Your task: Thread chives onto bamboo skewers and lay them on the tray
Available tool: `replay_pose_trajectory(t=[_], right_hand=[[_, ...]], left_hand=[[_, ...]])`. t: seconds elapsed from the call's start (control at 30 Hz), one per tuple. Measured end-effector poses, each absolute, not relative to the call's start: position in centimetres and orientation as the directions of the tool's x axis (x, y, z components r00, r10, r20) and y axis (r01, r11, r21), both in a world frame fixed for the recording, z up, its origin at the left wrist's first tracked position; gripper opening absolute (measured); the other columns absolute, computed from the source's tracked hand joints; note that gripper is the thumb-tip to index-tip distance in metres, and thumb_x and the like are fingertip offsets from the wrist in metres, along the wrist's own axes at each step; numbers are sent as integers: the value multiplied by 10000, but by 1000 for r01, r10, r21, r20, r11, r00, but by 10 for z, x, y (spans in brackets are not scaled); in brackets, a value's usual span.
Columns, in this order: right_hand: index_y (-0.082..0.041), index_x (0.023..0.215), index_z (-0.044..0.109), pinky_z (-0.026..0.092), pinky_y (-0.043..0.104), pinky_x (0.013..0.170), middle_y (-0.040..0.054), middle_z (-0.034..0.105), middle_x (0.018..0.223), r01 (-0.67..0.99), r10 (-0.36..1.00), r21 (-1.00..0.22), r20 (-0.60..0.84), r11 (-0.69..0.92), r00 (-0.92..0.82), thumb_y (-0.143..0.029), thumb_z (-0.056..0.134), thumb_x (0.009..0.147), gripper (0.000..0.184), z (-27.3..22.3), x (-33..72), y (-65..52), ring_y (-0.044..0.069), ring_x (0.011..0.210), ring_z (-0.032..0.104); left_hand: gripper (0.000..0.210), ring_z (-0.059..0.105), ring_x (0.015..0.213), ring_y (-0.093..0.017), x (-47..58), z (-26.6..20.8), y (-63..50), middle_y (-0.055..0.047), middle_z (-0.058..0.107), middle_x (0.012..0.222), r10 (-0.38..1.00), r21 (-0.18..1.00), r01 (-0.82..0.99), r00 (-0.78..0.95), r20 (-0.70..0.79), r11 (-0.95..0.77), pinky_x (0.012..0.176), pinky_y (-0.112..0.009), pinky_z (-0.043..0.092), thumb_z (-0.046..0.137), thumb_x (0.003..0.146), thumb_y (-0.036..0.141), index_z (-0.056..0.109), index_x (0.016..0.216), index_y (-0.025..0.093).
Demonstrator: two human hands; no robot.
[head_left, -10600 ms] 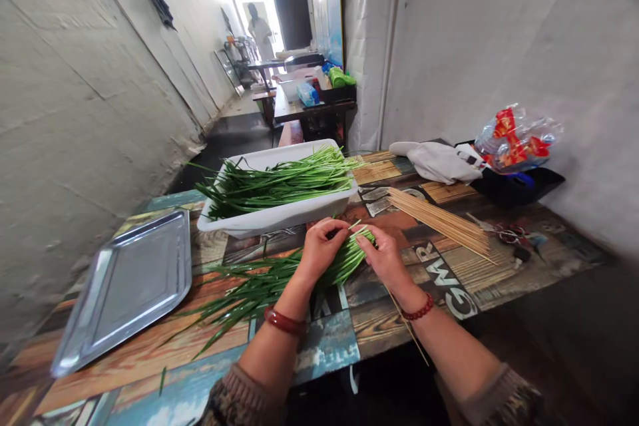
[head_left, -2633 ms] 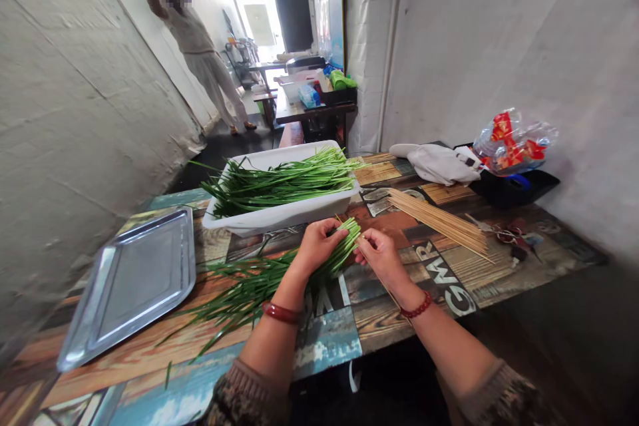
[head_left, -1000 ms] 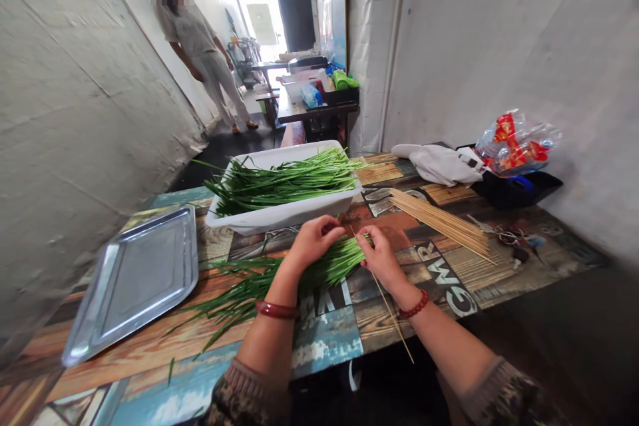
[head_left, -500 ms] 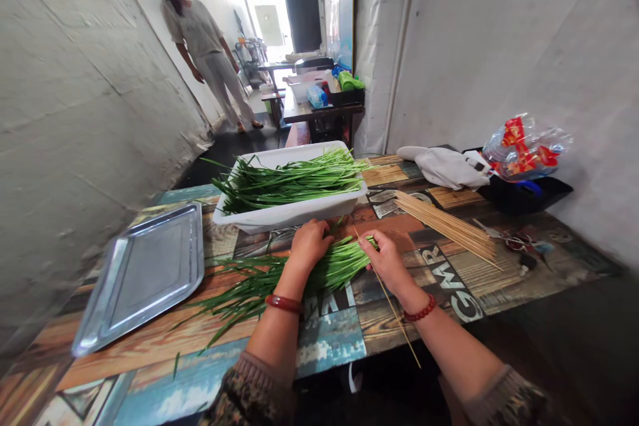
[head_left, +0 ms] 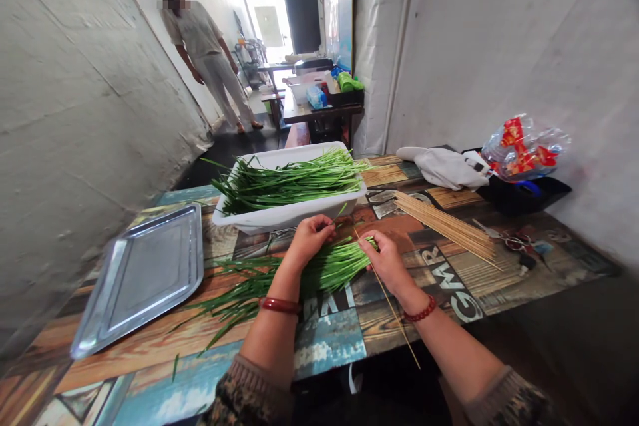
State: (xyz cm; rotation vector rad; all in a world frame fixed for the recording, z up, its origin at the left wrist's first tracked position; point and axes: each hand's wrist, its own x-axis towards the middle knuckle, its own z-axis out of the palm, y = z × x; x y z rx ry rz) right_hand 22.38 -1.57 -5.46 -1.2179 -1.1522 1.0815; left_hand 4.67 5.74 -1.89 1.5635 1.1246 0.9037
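Note:
My left hand is closed in a pinch on a thin chive stalk, whose pale tip sticks up to the right of my fingertips. My right hand grips a thin bamboo skewer that slants down past the table's front edge. Its fingers also touch the cut ends of a bunch of chives. That bunch lies flat on the table, its dark leaves spreading to the left under my left forearm. Behind my hands, a white plastic tub holds many more chives.
A metal tray lies at the left of the patterned table. To the right are a pile of skewers, scissors, a pale cloth cap and a clear bag with red print. A person stands beyond the table.
My left hand has lifted slightly off the bunch, with a chive stalk now showing above its fingertips. My right hand and the skewer have stayed nearly still.

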Motion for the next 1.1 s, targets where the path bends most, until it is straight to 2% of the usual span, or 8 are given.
replay_pose_trajectory(t=[0.1, 0.2, 0.37, 0.47, 0.6, 0.8, 1.1], right_hand=[[-176, 841, 581, 424, 179, 355, -6, 549, 737, 0, 992, -998, 58, 58, 112, -477, 598, 784, 307, -54, 224, -16, 100, 526, 502], [-176, 842, 585, 428, 180, 359, -1, 557, 755, 2, 992, -998, 58, 59, 115, -481, 600, 784, 310, -54, 224, -16, 103, 537, 509], [-179, 855, 597, 433, 176, 368, -5, 553, 754, -2, 991, -998, 69, 69, 119, -481, 604, 787, 310, -54, 224, -16, 100, 542, 507], [-182, 857, 602, 427, 173, 365, -6, 557, 758, -2, 989, -997, 82, 83, 123, -480, 604, 789, 306, -54, 223, -16, 96, 536, 503], [-184, 881, 613, 437, 184, 381, -6, 557, 744, -9, 986, -993, 112, 114, 121, -476, 598, 801, 303, -56, 223, -15, 101, 536, 503], [-187, 985, 644, 463, 205, 412, 10, 592, 765, -17, 989, -995, 96, 99, 113, -464, 604, 803, 333, -53, 224, -17, 119, 562, 526], [-194, 1024, 663, 431, 198, 390, 27, 638, 808, -12, 988, -993, 114, 116, 105, -440, 586, 814, 332, -51, 224, -17, 110, 530, 515]], left_hand=[[264, 543, 544, -99, 47, -17, 56, -13, 641, 627, 949, 966, 228, 310, 48, -123, 554, -204, 413, 631, 740, 391, 632, 724, 128], [286, 552, 592, -114, 47, -14, 56, -24, 661, 650, 938, 929, 297, 327, 117, -220, 585, -215, 419, 583, 784, 385, 687, 728, 125], [229, 609, 788, -167, 49, -11, 54, -74, 717, 836, 917, 889, 303, 312, 247, -342, 727, -257, 457, 598, 784, 305, 740, 815, 127], [264, 592, 707, -141, 54, -10, 51, -72, 710, 836, 927, 920, 252, 306, 218, -299, 654, -238, 451, 591, 772, 257, 734, 948, 121], [331, 476, 520, -87, 61, -11, 46, -18, 654, 673, 937, 942, 253, 325, 132, -221, 527, -208, 380, 571, 773, 259, 711, 1035, 113], [360, 417, 480, -82, 69, -13, 43, 31, 528, 516, 940, 952, 241, 325, 106, -191, 501, -208, 325, 590, 768, 375, 708, 952, 88], [286, 402, 502, -77, 71, -4, 37, 34, 515, 538, 920, 959, 226, 385, 73, -171, 503, -201, 305, 572, 772, 355, 695, 839, 106]])
